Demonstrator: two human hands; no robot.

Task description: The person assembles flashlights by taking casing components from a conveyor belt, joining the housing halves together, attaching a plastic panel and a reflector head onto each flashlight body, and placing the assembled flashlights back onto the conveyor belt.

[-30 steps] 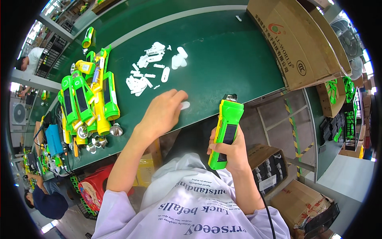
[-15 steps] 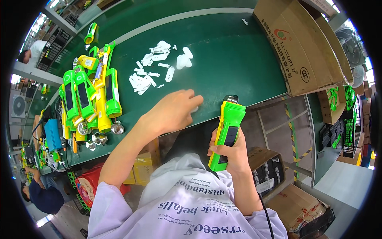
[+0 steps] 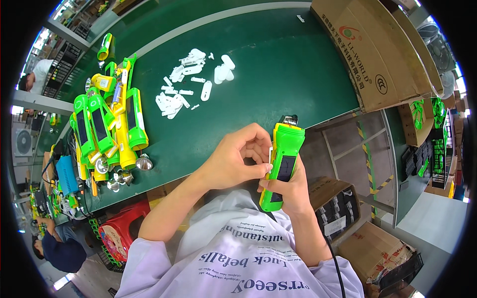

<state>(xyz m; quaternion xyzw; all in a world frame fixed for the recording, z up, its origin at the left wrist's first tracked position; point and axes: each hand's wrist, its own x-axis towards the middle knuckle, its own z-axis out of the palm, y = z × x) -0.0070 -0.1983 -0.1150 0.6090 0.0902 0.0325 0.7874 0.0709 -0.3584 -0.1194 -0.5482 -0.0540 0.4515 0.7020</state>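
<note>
My right hand (image 3: 293,191) is wrapped round a green and yellow flashlight (image 3: 285,161) with a dark solar panel on its side. It stands upright past the table's front edge, its silver reflector (image 3: 288,120) showing at the top. My left hand (image 3: 246,156) pinches a small white plastic piece (image 3: 270,155) between thumb and fingers, against the flashlight's left side. Most of that piece is hidden by the fingers and the flashlight. Loose white plastic parts (image 3: 171,103) lie on the green table (image 3: 248,99) beyond my left hand.
Several green and yellow flashlights (image 3: 131,119) are heaped at the left, with loose reflectors (image 3: 144,163) and a blue box (image 3: 66,174) nearby. A large cardboard carton (image 3: 367,59) stands at the right of the table. Below are a red stool (image 3: 124,228) and another carton (image 3: 372,248).
My left hand has lifted off the tabletop and moved right to the flashlight, bringing the white piece to its side. My right hand keeps its grip nearly in place.
</note>
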